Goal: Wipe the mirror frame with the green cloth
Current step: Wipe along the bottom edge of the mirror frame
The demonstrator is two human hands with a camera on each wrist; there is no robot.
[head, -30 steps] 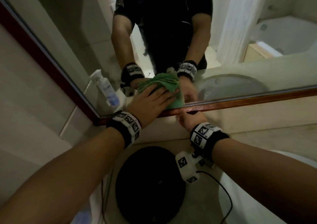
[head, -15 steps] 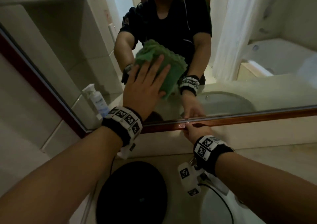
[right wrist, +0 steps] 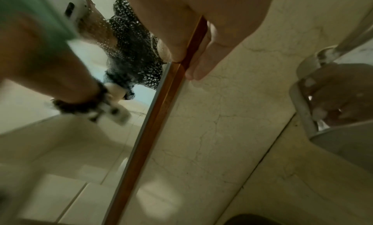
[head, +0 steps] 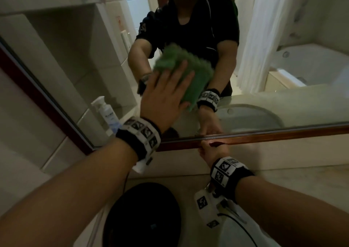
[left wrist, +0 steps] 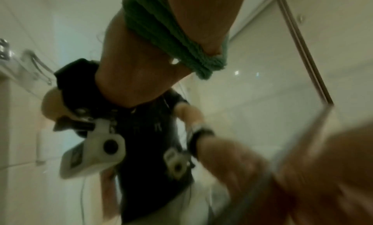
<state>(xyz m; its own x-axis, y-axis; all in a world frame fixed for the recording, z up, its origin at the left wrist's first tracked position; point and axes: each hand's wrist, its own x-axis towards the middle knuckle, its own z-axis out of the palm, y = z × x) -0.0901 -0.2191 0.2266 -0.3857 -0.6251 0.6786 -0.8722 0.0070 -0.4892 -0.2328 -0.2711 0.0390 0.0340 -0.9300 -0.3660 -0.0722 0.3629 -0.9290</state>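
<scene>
The mirror frame [head: 264,136] is reddish-brown wood; its bottom rail [right wrist: 157,116] runs across and a left rail [head: 28,88] climbs away. My left hand [head: 168,93] presses the green cloth [head: 196,80] flat against the mirror glass, well above the bottom rail, fingers straight and spread. In the left wrist view the cloth [left wrist: 161,30] is squeezed between my palm [left wrist: 201,13] and its reflection. My right hand [head: 211,150] pinches the bottom rail, thumb [right wrist: 175,41] on its front and fingers [right wrist: 203,64] behind its lower edge.
A black round object [head: 143,214] lies on the counter below the mirror, with a white basin edge [head: 243,235] beside it. A spray bottle [head: 105,112], a bathtub and a white curtain show as reflections. Marble wall [right wrist: 222,116] runs under the frame.
My left hand has carried the cloth from the bottom rail up onto the glass and now lies flatter. My right hand has stayed on the bottom rail.
</scene>
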